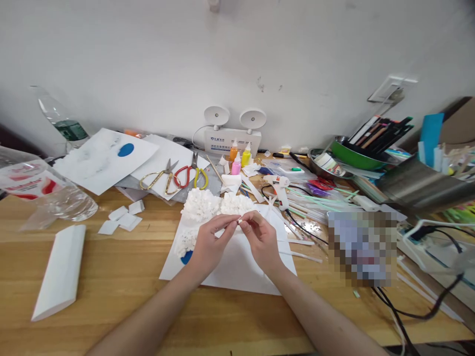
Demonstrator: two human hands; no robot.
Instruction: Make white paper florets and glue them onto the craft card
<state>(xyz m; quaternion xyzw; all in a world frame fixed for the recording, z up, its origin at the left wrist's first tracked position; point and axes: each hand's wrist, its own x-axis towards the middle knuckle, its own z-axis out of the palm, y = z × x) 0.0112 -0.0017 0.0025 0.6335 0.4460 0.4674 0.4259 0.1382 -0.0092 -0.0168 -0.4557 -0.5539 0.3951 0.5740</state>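
My left hand (213, 242) and my right hand (262, 240) meet fingertip to fingertip above a white sheet of paper (245, 269). Both are closed in a pinch on a small white piece (240, 221), too tiny to name more exactly. Just behind the hands, bumpy clumps of white crumpled bits (200, 203) cover the far part of the sheet. A dark blue patch (186, 257) shows beside my left wrist, partly hidden by it.
At the back lie gold-handled scissors (159, 179) and red-and-yellow-handled pliers (191, 173). A white glue gun (279, 190) stands right of the sheet. Small white squares (124, 217), a folded white block (61, 269) and a plastic bottle (55, 190) are left. A pixelated device (361, 247) lies right.
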